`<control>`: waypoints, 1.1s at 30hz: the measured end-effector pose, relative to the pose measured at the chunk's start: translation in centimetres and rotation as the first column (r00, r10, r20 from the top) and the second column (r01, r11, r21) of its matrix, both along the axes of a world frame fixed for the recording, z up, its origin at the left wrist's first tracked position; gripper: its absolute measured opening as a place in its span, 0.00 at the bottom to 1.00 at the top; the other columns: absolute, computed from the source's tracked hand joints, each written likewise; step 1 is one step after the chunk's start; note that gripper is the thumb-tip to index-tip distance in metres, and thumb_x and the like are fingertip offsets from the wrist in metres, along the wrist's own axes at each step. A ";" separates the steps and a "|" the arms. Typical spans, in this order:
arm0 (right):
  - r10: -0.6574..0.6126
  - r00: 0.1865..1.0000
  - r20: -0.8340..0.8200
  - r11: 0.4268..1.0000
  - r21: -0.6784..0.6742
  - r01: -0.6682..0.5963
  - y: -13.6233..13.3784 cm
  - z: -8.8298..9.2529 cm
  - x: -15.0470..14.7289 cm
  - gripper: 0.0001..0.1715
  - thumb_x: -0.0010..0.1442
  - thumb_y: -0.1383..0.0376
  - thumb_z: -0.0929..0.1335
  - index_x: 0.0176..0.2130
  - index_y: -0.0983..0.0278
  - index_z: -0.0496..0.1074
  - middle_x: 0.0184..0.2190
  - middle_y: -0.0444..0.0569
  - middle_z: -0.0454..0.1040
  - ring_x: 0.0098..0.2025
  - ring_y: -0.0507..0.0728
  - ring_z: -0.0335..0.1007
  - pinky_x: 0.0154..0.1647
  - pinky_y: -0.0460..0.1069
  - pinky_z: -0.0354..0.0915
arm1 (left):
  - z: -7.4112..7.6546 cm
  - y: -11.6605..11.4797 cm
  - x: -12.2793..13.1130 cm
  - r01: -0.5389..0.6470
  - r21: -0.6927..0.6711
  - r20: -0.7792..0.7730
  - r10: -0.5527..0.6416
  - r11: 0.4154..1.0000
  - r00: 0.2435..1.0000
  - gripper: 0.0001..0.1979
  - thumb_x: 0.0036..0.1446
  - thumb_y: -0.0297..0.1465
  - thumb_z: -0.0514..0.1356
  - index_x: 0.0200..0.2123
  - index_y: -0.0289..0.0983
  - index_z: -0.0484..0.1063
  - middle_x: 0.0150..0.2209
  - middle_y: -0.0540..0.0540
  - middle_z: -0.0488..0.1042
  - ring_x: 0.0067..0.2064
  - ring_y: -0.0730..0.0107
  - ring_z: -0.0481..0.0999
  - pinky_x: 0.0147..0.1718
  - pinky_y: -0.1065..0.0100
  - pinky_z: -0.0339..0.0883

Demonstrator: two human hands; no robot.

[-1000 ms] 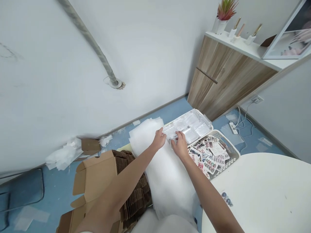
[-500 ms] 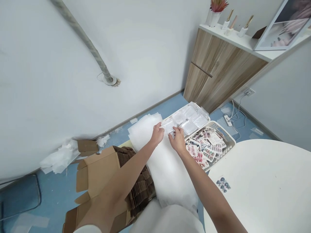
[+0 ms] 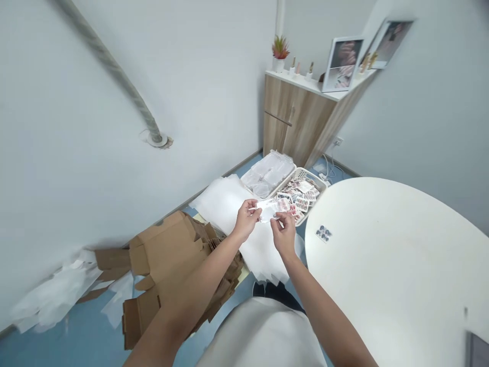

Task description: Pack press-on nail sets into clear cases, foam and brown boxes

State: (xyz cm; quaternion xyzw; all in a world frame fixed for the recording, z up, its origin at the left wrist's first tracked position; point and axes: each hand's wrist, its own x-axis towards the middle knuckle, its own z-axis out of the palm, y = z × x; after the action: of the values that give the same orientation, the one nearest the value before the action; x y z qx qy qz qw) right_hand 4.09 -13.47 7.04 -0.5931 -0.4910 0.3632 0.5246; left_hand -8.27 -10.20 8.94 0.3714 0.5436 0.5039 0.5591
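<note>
A small clear plastic packet [image 3: 267, 210] is stretched between my two hands, above the white foam sheets. My left hand [image 3: 246, 219] pinches its left end, and my right hand [image 3: 284, 230] pinches its right end. What lies inside the packet, if anything, I cannot make out. Just beyond, a tray of clear plastic packets [image 3: 269, 171] sits on the floor. Beside it stands a white basket [image 3: 321, 189] filled with cards of press-on nails [image 3: 301, 204]. The stack of white foam sheets [image 3: 221, 201] lies beneath and around my hands.
Flattened brown cardboard boxes [image 3: 164, 250] are piled at the left, with crumpled white sheets [image 3: 57, 290] by the wall. A round white table [image 3: 401, 255] at the right bears one nail card [image 3: 324, 233]. A wooden cabinet [image 3: 282, 107] stands in the corner behind.
Both hands have drawn back from the tray towards me, bringing a clear packet with them. My view has turned to the right and shows more of the table.
</note>
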 end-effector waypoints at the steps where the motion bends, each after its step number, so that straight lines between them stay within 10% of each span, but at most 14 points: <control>1: -0.044 0.999 -0.017 0.999 -0.009 0.044 -1.5 0.0 0.8 0.12 0.51 0.59 0.64 0.36 0.62 0.65 0.39 0.49 0.61 0.40 0.53 0.62 0.38 0.50 0.66 | 0.1 -1.1 0.8 0.041 -0.010 0.033 -0.040 0.999 0.999 0.17 0.44 0.33 0.61 0.40 0.39 0.63 0.37 0.48 0.65 0.32 0.77 0.68 0.28 0.72 0.68; 9: -0.266 0.931 -0.249 0.945 -0.258 0.201 -12.0 0.3 8.4 0.22 0.47 0.55 0.68 0.39 0.62 0.62 0.26 0.44 0.68 0.24 0.51 0.65 0.24 0.48 0.65 | -0.3 -8.6 7.1 0.378 -0.053 0.136 -0.368 0.924 0.920 0.18 0.44 0.34 0.62 0.40 0.39 0.63 0.37 0.47 0.68 0.33 0.76 0.69 0.31 0.69 0.68; 18: -0.480 0.792 -0.378 0.869 -0.329 0.369 -19.9 1.1 15.9 0.19 0.41 0.59 0.71 0.34 0.63 0.65 0.28 0.43 0.67 0.28 0.51 0.68 0.32 0.51 0.67 | -1.5 -13.5 16.0 0.641 -0.079 0.092 -0.635 0.764 0.767 0.23 0.48 0.33 0.60 0.48 0.39 0.59 0.42 0.42 0.68 0.38 0.70 0.71 0.34 0.65 0.68; 26: -0.743 0.667 -0.057 0.668 -0.129 0.733 -24.9 0.3 23.2 0.14 0.45 0.60 0.68 0.33 0.63 0.64 0.29 0.45 0.66 0.32 0.52 0.63 0.33 0.49 0.64 | -1.2 -19.2 24.8 0.796 0.024 -0.137 -0.786 0.605 0.602 0.20 0.48 0.36 0.60 0.46 0.39 0.66 0.48 0.41 0.65 0.45 0.65 0.66 0.40 0.63 0.66; 33: -0.653 0.727 0.213 0.756 0.114 0.645 -25.6 0.5 27.3 0.09 0.50 0.61 0.65 0.33 0.63 0.65 0.30 0.47 0.66 0.32 0.53 0.63 0.34 0.51 0.63 | -0.2 -21.2 30.4 0.786 0.027 0.077 -0.785 0.618 0.614 0.22 0.49 0.35 0.60 0.49 0.39 0.66 0.47 0.41 0.68 0.46 0.65 0.69 0.46 0.60 0.64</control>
State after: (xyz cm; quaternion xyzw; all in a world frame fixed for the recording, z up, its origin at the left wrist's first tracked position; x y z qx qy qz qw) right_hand 31.39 -39.12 7.52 -0.7578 -0.3183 0.0749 0.5646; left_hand 22.11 -31.41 8.78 0.5483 0.3056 0.2209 0.7464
